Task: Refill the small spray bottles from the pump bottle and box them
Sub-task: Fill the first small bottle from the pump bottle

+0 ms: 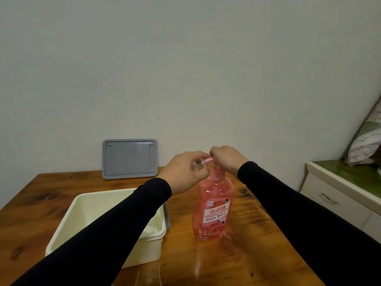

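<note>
A pink pump bottle (213,211) with a grapefruit label stands upright on the wooden table (257,254). My right hand (225,159) rests on top of its pump head, fingers curled over it. My left hand (185,172) grips a small clear spray bottle (198,165) right at the pink nozzle's tip. A cream plastic box (152,234) sits to the left, partly hidden under my left forearm; its inside is mostly out of sight.
A grey lid (129,158) leans against the wall at the table's back edge. A white cabinet with a green top (338,195) stands to the right, with a patterned pillow (365,145) on it. Thin light sticks lie near the front edge.
</note>
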